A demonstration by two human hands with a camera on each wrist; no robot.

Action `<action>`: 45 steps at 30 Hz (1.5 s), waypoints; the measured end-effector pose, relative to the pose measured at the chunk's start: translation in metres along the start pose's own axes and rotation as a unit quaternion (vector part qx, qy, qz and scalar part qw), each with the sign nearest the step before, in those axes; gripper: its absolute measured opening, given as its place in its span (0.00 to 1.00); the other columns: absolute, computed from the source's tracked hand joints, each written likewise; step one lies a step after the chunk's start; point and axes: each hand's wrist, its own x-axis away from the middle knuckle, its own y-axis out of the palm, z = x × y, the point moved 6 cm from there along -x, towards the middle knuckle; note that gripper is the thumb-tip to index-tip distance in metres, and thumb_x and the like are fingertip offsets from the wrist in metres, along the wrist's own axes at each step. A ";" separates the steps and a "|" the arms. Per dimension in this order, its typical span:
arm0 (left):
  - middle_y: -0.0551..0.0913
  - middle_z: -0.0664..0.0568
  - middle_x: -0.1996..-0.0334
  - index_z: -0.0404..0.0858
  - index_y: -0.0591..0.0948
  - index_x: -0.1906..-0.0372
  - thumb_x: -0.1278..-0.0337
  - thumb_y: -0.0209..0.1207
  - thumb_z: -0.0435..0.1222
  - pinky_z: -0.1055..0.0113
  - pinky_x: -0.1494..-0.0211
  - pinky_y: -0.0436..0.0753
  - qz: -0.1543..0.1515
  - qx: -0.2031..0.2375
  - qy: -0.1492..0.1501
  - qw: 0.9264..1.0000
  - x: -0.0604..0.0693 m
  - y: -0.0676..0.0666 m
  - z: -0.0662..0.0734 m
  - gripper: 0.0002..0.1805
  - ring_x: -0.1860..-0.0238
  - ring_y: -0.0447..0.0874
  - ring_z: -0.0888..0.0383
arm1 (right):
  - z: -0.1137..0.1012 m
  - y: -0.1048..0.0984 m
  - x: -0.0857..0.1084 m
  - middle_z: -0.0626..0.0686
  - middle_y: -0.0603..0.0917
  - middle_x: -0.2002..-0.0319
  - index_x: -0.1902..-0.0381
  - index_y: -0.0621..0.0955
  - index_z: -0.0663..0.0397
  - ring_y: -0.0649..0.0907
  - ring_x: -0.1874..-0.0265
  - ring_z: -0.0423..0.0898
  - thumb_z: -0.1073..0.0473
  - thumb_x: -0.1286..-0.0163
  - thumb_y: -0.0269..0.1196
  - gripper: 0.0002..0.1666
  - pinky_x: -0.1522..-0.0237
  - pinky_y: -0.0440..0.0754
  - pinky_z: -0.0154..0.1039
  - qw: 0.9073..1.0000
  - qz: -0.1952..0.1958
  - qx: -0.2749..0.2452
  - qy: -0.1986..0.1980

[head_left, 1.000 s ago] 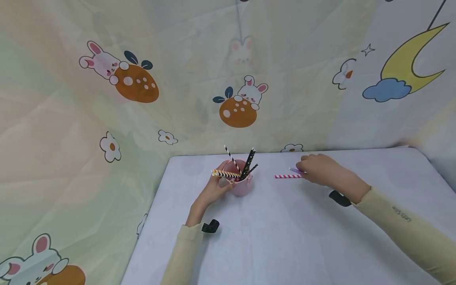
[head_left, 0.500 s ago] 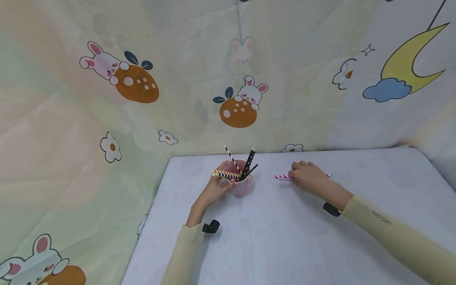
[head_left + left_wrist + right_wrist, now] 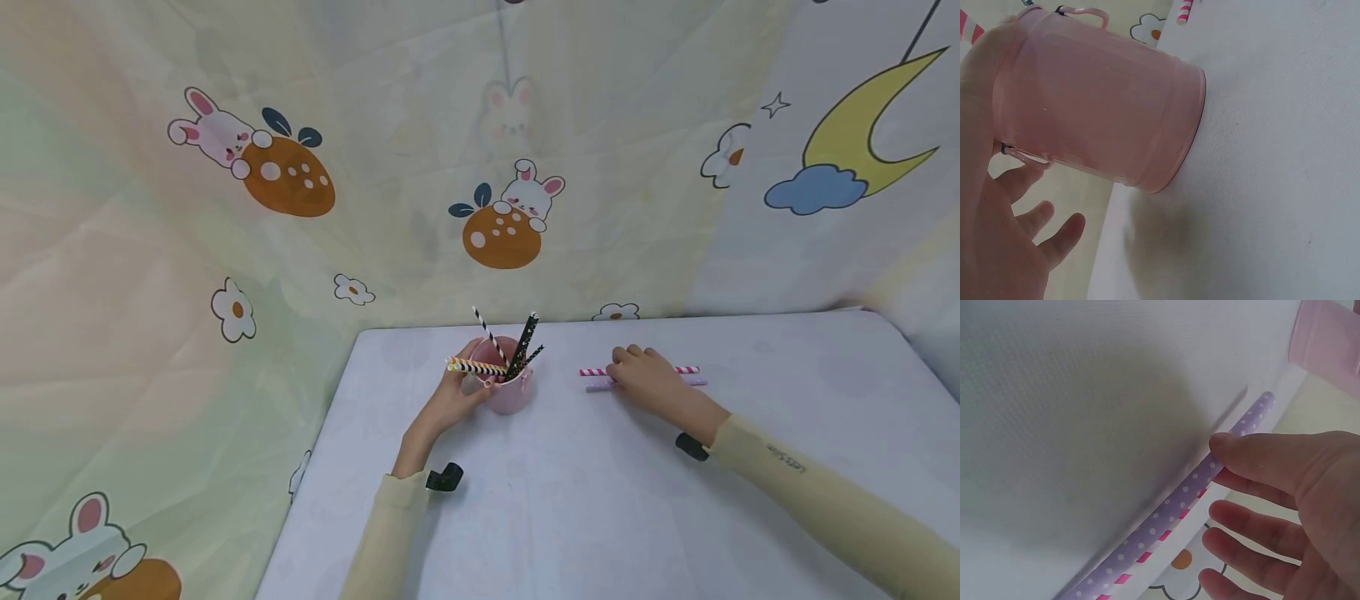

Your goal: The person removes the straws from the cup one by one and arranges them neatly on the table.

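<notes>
Your right hand (image 3: 647, 379) has the purple straw (image 3: 1177, 499) between thumb and forefinger, nearer the end that faces the cup (image 3: 510, 398), while its other fingers spread loosely. The straw is at the table's (image 3: 570, 483) far side, to the right of the cup; you can't tell whether it touches the top or sits just above it. Your left hand (image 3: 450, 398) holds the cup by its rim, thumb on the near side and some fingers fanned free.

Expect the straw to be very light and fairly stiff along its length, but thin-walled, so a hard squeeze could crease it. Its smooth, round body may roll or twist in your fingertips. A soft pinch should do; near the middle would balance best, near one end would steer the other more freely.

Its long axis runs side to side, nearly in line with the table's far edge, one end pointing toward the cup, the other away to your right. The striped straw (image 3: 687, 369) lies just beyond it, almost parallel
</notes>
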 end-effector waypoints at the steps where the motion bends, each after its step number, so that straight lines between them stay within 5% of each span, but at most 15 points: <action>1: 0.65 0.51 0.25 0.52 0.56 0.21 0.41 0.67 0.46 0.35 0.25 0.59 0.000 -0.001 0.001 1.000 0.000 0.000 0.000 0.47 0.23 0.61 0.45 | 0.000 0.000 -0.001 0.57 0.82 0.59 0.61 0.87 0.56 0.80 0.57 0.56 0.60 0.38 0.72 0.09 0.51 0.83 0.56 1.000 -0.003 -0.002 0.002; 12: 0.68 0.53 0.27 0.51 0.57 0.21 0.42 0.67 0.44 0.39 0.24 0.60 -0.001 0.003 0.012 1.000 -0.001 -0.001 0.000 0.46 0.24 0.63 0.49 | -0.004 0.002 -0.003 0.58 0.82 0.59 0.59 0.88 0.57 0.80 0.56 0.57 0.59 0.36 0.71 0.09 0.49 0.82 0.56 1.000 -0.011 0.001 0.016; 25: 0.64 0.53 0.24 0.54 0.55 0.20 0.41 0.66 0.46 0.35 0.24 0.58 -0.006 0.000 -0.022 1.000 0.000 0.001 -0.004 0.47 0.23 0.59 0.46 | -0.003 0.004 -0.004 0.57 0.82 0.61 0.60 0.87 0.56 0.79 0.57 0.56 0.61 0.36 0.71 0.08 0.50 0.82 0.57 1.000 -0.008 -0.018 0.018; 34: 0.66 0.54 0.25 0.61 0.56 0.22 0.42 0.66 0.46 0.36 0.24 0.59 -0.003 -0.003 -0.017 1.000 0.000 0.000 -0.003 0.46 0.23 0.60 0.47 | -0.009 0.003 -0.004 0.57 0.82 0.60 0.61 0.88 0.55 0.80 0.57 0.57 0.60 0.38 0.72 0.08 0.52 0.82 0.56 1.000 -0.015 -0.016 0.012; 45: 0.65 0.53 0.25 0.54 0.56 0.21 0.41 0.66 0.46 0.35 0.24 0.58 -0.007 -0.008 -0.026 1.000 0.000 0.001 -0.003 0.46 0.23 0.59 0.46 | -0.011 0.002 -0.002 0.59 0.83 0.58 0.57 0.87 0.57 0.80 0.55 0.58 0.60 0.37 0.72 0.11 0.50 0.82 0.57 1.000 -0.017 -0.018 0.014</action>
